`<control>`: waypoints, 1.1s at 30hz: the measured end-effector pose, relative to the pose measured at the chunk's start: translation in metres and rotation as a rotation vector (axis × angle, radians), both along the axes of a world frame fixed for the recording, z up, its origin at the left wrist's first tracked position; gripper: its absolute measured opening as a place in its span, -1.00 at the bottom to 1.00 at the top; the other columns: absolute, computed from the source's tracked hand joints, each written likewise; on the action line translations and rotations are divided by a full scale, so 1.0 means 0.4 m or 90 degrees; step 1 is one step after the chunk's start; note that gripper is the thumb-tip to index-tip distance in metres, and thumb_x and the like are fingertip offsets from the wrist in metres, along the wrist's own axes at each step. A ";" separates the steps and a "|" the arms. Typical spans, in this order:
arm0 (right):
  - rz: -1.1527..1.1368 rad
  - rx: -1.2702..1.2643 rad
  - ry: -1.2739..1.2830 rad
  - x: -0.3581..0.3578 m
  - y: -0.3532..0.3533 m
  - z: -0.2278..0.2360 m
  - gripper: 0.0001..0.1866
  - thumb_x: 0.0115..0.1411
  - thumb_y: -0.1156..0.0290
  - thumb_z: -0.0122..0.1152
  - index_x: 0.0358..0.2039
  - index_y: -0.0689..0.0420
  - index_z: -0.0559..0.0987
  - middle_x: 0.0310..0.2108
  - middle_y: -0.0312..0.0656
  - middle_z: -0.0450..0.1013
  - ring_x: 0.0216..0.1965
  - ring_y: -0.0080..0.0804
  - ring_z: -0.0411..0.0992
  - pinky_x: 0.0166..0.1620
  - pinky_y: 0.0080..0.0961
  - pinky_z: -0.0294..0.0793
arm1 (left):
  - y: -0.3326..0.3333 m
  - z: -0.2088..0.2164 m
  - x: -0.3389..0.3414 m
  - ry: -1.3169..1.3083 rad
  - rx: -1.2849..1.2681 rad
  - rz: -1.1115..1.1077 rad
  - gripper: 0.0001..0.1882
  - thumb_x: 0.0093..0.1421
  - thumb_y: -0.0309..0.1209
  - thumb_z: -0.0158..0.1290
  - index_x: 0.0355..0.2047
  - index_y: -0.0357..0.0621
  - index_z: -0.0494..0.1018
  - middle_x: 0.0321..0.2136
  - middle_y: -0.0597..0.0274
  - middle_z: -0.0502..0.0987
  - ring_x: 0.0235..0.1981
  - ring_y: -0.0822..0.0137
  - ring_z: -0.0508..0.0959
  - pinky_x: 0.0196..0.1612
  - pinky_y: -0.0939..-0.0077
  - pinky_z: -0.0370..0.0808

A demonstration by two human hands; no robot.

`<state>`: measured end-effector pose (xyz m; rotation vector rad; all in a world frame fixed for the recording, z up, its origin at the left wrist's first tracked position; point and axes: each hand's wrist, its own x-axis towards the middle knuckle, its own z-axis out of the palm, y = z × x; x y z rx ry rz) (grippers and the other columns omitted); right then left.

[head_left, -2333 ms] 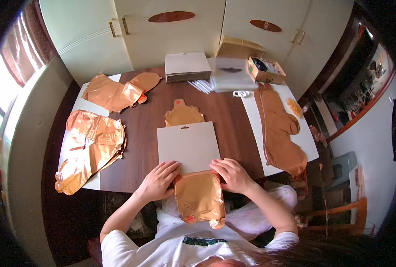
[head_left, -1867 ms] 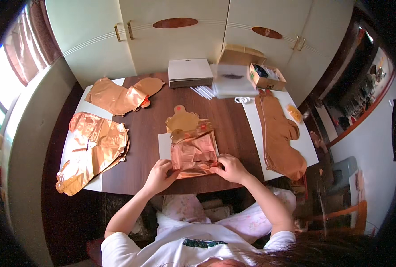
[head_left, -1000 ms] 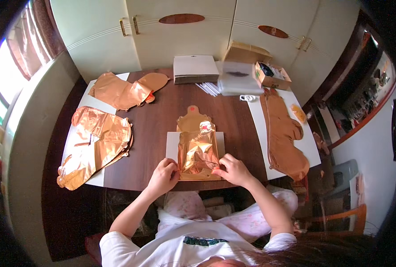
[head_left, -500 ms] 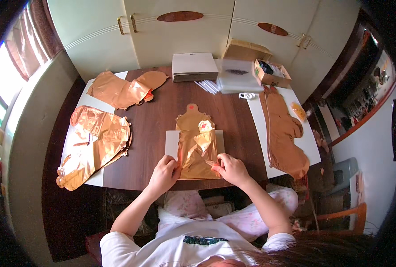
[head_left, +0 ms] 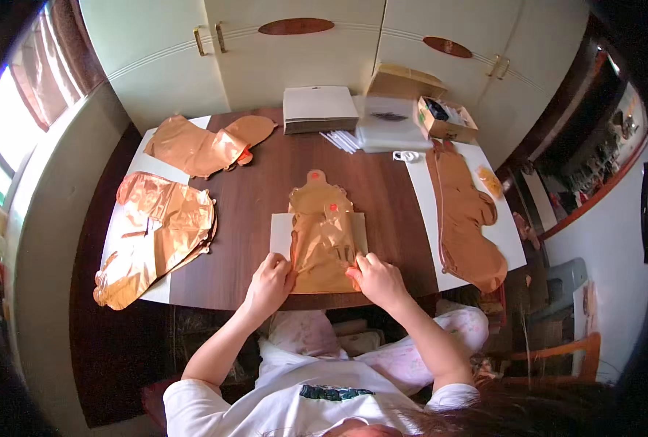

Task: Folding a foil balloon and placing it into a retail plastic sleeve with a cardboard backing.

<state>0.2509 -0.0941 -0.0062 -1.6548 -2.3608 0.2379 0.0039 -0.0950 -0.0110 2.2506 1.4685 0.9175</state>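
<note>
A flat, uninflated copper-gold foil balloon [head_left: 316, 240] lies folded lengthwise in front of me, its narrow tabbed end pointing away. Under it is a white card [head_left: 281, 231], showing on both sides. My left hand [head_left: 271, 278] is closed on the balloon's near left edge. My right hand [head_left: 378, 280] pinches its near right edge, thumb turned inward. A small red spot marks the far tab, and another sits on the folded layer. What lies under my fingertips is hidden.
More flat foil balloons lie at left [head_left: 167, 226], far left [head_left: 207, 146] and right [head_left: 458, 218]. At the back are a stack of white cards [head_left: 319, 109], clear plastic bags [head_left: 391, 131], white straws [head_left: 340, 141], a small open box [head_left: 451, 120] and a white ribbon coil [head_left: 405, 156].
My right hand has shifted slightly, its thumb now lower against the balloon's edge. The folded right part of the balloon lies flatter, with less glare. My left hand is nearly still.
</note>
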 end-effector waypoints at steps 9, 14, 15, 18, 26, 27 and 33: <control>-0.016 0.079 -0.015 -0.007 -0.026 -0.017 -0.57 0.17 0.10 0.07 -0.14 0.21 0.44 -0.43 -0.14 0.40 -0.44 -0.22 0.50 -0.45 -0.36 0.54 | -0.014 0.012 0.004 0.024 -0.019 0.005 -0.85 0.08 -0.48 0.10 -0.44 -0.32 0.40 -0.32 0.00 0.38 -0.36 -0.03 0.48 -0.29 0.21 0.48; -0.021 0.083 0.000 -0.007 -0.029 -0.016 -0.56 0.17 0.10 0.08 -0.13 0.22 0.44 -0.43 -0.13 0.40 -0.44 -0.22 0.50 -0.45 -0.36 0.54 | -0.016 0.011 0.008 0.044 -0.037 0.022 -0.82 0.09 -0.43 0.11 -0.43 -0.32 0.40 -0.31 -0.01 0.37 -0.37 -0.05 0.48 -0.32 0.18 0.48; -0.024 0.083 -0.003 -0.006 -0.030 -0.015 -0.56 0.17 0.11 0.08 -0.13 0.23 0.44 -0.43 -0.12 0.40 -0.43 -0.22 0.50 -0.45 -0.36 0.54 | -0.016 0.010 0.009 0.044 -0.037 0.020 -0.82 0.09 -0.43 0.11 -0.43 -0.32 0.40 -0.31 -0.01 0.37 -0.37 -0.05 0.48 -0.32 0.18 0.48; -0.021 0.072 0.013 -0.010 -0.031 -0.013 -0.55 0.16 0.12 0.09 -0.11 0.24 0.43 -0.42 -0.11 0.40 -0.42 -0.21 0.50 -0.45 -0.35 0.54 | -0.018 0.007 0.004 0.063 -0.034 0.037 -0.81 0.09 -0.42 0.11 -0.40 -0.31 0.39 -0.31 -0.01 0.36 -0.38 -0.05 0.48 -0.34 0.15 0.47; -0.027 0.085 -0.005 -0.010 -0.033 -0.016 -0.54 0.16 0.13 0.09 -0.09 0.26 0.43 -0.42 -0.11 0.40 -0.41 -0.22 0.50 -0.44 -0.36 0.54 | -0.101 -0.012 0.021 0.163 0.046 -0.034 -0.56 0.02 -0.30 0.17 -0.13 -0.29 0.38 -0.12 -0.06 0.37 -0.11 -0.05 0.42 -0.07 0.13 0.40; -0.027 0.081 -0.004 -0.011 -0.036 -0.014 -0.54 0.16 0.13 0.09 -0.09 0.26 0.43 -0.43 -0.12 0.40 -0.41 -0.22 0.50 -0.43 -0.36 0.54 | -0.125 0.006 0.050 0.196 0.065 -0.098 -0.46 0.02 -0.21 0.16 -0.05 -0.26 0.34 -0.01 -0.09 0.31 0.01 -0.06 0.34 0.04 0.11 0.31; -0.020 0.102 0.007 -0.011 -0.034 -0.019 -0.55 0.15 0.14 0.11 -0.11 0.26 0.45 -0.44 -0.13 0.41 -0.41 -0.24 0.49 -0.42 -0.39 0.54 | -0.134 0.007 0.087 0.317 0.039 -0.123 -0.16 0.01 0.25 -0.03 0.18 0.00 0.20 0.19 -0.14 0.13 0.21 -0.28 0.08 0.22 -0.11 0.03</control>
